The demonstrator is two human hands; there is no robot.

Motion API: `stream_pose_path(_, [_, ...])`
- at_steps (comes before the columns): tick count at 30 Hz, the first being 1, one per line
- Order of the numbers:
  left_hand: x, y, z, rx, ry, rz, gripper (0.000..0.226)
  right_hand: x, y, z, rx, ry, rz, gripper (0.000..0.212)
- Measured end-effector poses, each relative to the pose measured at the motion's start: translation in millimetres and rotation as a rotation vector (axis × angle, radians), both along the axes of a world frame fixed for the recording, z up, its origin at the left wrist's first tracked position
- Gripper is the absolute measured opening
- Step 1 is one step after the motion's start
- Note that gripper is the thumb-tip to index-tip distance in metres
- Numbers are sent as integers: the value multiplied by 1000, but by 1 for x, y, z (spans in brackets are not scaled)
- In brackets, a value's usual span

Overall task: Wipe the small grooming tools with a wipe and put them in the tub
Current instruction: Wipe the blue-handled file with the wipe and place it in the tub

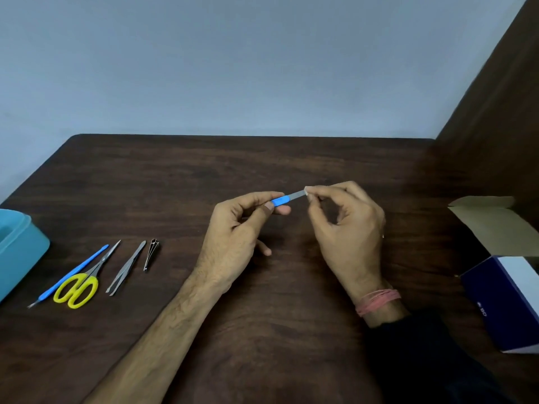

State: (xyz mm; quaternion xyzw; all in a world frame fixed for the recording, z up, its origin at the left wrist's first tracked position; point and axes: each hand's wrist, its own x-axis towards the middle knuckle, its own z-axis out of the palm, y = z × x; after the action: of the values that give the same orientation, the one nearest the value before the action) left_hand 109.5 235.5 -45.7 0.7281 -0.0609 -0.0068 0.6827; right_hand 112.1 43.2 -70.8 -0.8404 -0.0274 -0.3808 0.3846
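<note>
Nearest, on the left of the table [262, 301], four tools lie in a row: one blue-handled pusher [73, 274], one pair of yellow scissors [76, 289], one pair of tweezers [126, 268], one nail clipper [151, 253]. Further in, the left hand [242, 228] pinches the nail file [287, 197] by its blue handle; the right hand [347, 225] pinches a small wipe [306, 191] around its metal tip. Wiping looks underway. The next move likely calls for carrying the file to the one teal tub [17, 252] at far left.
</note>
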Motion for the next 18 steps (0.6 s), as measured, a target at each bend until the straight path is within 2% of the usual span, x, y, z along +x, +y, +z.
stream_pose_path(18, [4,2,-6,46,-17,-12,25,3,-1,-1,31,21,12,15])
